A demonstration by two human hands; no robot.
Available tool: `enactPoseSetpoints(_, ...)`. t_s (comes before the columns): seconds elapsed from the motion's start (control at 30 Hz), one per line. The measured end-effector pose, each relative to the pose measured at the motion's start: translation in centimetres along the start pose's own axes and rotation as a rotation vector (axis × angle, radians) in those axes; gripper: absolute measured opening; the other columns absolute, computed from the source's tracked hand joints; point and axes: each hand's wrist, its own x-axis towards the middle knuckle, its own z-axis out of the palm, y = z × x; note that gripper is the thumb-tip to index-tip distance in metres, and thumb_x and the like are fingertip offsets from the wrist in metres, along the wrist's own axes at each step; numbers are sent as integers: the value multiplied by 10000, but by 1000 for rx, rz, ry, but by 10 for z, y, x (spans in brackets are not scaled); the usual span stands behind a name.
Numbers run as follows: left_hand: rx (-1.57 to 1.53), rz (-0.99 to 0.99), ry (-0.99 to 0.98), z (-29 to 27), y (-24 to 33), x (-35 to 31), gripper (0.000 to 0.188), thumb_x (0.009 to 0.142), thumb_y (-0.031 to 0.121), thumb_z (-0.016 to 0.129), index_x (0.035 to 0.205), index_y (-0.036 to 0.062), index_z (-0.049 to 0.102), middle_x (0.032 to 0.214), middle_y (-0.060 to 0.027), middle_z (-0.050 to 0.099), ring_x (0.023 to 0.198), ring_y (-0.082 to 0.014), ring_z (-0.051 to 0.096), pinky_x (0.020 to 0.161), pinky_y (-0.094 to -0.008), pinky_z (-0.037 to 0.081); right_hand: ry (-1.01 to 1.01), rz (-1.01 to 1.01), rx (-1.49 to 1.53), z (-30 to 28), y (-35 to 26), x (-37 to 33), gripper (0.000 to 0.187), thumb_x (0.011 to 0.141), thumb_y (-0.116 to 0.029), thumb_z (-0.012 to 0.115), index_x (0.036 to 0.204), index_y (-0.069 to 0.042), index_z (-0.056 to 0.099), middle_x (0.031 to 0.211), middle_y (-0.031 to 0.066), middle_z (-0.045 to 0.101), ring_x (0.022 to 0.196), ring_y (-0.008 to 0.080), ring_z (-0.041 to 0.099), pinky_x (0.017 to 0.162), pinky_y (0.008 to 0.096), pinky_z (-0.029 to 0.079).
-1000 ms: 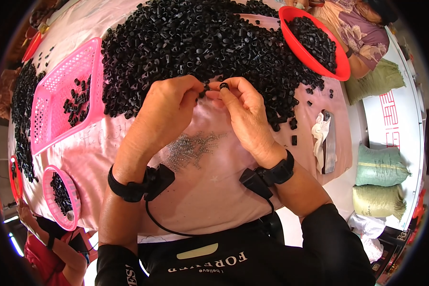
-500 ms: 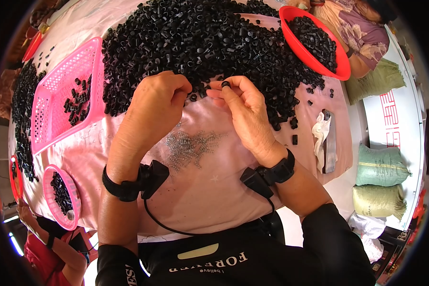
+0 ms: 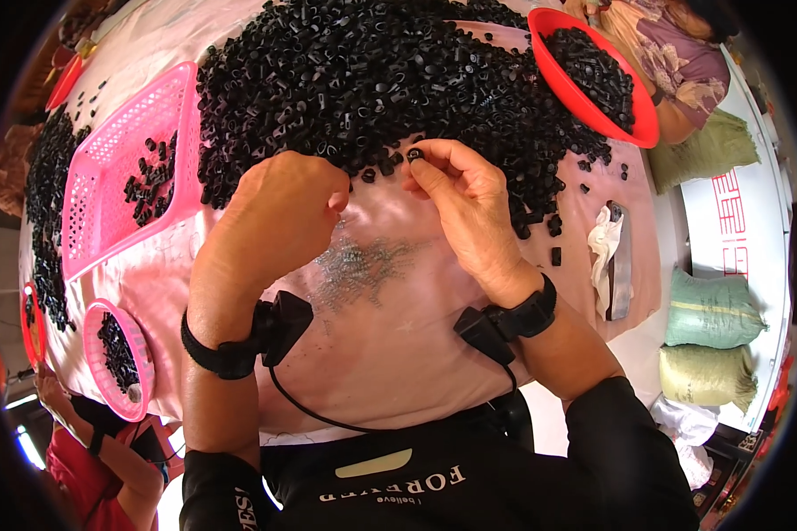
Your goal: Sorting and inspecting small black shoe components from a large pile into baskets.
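Note:
A small black plastic part [image 3: 414, 154] is pinched between the thumb and forefinger of my right hand [image 3: 471, 199], just in front of a big heap of similar black plastic parts [image 3: 354, 84]. My left hand [image 3: 279, 208] is closed at the near edge of that heap, its back toward me. The curled fingers hide whatever it may hold. On the pink cloth [image 3: 398, 354] between my wrists lies a scatter of tiny silvery metal pieces [image 3: 359, 270]. The two hands are apart.
To the left stand a pink basket [image 3: 93, 190] and a round pink bowl [image 3: 142, 367], both with black parts. At the far right, beside another person, sits a red basin [image 3: 642, 131]. A flat metal tool [image 3: 622, 265] with white cloth lies right. Sacks [image 3: 713, 310] are beyond.
My left hand has shifted slightly down and left, with its wrist bent more. My right hand keeps its pinch on the small black part. The whole view has shifted a little.

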Motion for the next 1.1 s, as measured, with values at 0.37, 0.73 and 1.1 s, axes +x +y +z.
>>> enactPoseSetpoints(0.37,141,31,-27,11,9,-1,84,733,14,617,792,19,677,805,-160,682,853,-380,671,761,-456,524,-23,46,11,2,4,0,154,980,-65,658,1109,16,683,962,39,700,850,97,663,787,253,555)
enactPoseSetpoints(0.73,-269,197,69,20,5,6,125,758,-57,611,868,-11,648,845,-167,662,781,-369,662,669,-420,517,27,23,-41,0,3,1,141,1013,-87,602,1105,13,638,997,54,694,883,109,679,760,254,557)
enactPoseSetpoints(1.1,-132,101,144,17,-4,7,172,817,-49,586,936,-16,705,901,-178,661,831,-376,670,736,-424,535,22,84,31,0,7,2,143,1048,-98,532,1112,0,614,1065,76,695,952,112,681,821,231,543)
